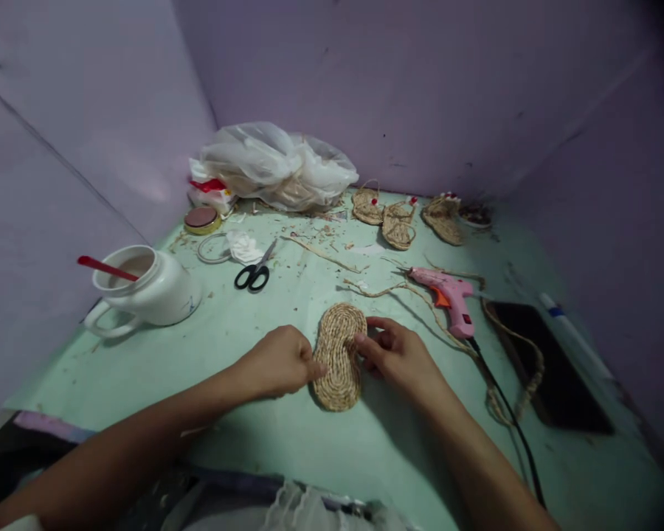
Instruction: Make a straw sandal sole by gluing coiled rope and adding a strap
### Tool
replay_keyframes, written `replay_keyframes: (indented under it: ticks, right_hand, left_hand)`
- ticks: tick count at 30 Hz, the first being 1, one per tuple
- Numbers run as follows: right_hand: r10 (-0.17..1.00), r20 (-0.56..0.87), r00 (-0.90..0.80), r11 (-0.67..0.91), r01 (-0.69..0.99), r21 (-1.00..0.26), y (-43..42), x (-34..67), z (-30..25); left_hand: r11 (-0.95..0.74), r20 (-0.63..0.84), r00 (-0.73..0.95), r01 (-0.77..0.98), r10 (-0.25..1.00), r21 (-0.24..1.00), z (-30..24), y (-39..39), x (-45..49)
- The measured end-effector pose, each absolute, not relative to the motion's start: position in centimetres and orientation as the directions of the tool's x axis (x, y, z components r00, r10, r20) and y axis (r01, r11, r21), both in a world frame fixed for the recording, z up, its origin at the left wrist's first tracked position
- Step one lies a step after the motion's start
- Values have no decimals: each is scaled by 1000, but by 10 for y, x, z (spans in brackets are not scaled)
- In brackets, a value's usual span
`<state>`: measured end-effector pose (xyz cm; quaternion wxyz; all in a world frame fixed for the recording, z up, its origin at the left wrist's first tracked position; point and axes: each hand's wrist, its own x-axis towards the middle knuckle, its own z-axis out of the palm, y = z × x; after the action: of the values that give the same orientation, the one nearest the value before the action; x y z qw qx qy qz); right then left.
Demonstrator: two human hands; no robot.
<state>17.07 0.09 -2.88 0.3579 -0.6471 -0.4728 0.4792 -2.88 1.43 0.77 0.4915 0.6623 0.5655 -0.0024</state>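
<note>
A woven straw sole (340, 358), coiled from braided cord and narrowed at its middle, stands between my hands at the front of the table. My left hand (285, 360) grips its lower left edge, thumb over the face and fingers curled under. On the other side, my right hand (395, 358) pinches the right edge near the narrow part with thumb and fingers. A pink glue gun (447, 295) lies to the right, beside a loose braided straw cord (420, 295). Black-handled scissors (256, 273) rest to the left.
Small finished straw slippers (397, 225) sit at the back, near plastic bags (279, 166). At left stands a white mug (144, 287) with a red handle sticking out. A dark phone (547, 369) and a marker (575, 335) lie at right, by the glue gun's cable (512, 420).
</note>
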Motion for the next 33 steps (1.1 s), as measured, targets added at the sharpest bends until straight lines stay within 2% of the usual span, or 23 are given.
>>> replay_keyframes:
  ticks: [2,4,6,8,11,13,17,21,24,27,30,33]
  right_hand:
    - [939,-333,90,-338,47,-940,1,166,-26]
    - [946,-314,85,-299,-151,-942,0,161,-20]
    - [960,-278,31,-256,-303,-918,-3,155,-14]
    - [952,-299,-59,-296,-420,-858,-6,150,-11]
    - [914,-381,-137,-398,-481,-781,-8,146,-11]
    - [906,-401,-133,-411,-499,-763,-8,146,-13]
    - [895,-429,-123,-428,-508,-747,-6,148,-11]
    - [887,-432,-164,-454,-479,-751,-7,149,-9]
    - [887,-428,-170,-455,-469,-757,-7,148,-9]
    - [890,-425,-166,-451,-459,-765,-7,148,-9]
    - [895,-414,-166,-443,-444,-779,-7,147,-9]
    - [904,-394,-165,-426,-428,-797,-7,145,-10]
  left_hand:
    - [204,-534,364,647,763,734,3,14,-27]
    - [195,-435,366,536,823,821,0,14,-25]
    - [89,-293,385,467,875,880,-1,13,-24]
    - [-41,-173,436,439,883,897,-3,12,-23]
    - [-196,-16,422,453,906,870,-6,12,-24]
    - [-232,83,309,485,948,843,-7,16,-27]
    - [-181,189,36,510,981,841,-2,34,-40]
    - [-80,253,-305,483,918,872,7,57,-63]
    - [-17,238,-442,447,865,894,12,70,-78]
    - [29,151,-394,414,907,910,17,70,-78]
    - [138,-98,-139,317,986,938,19,55,-63]
    - [252,-328,240,299,914,921,16,33,-43]
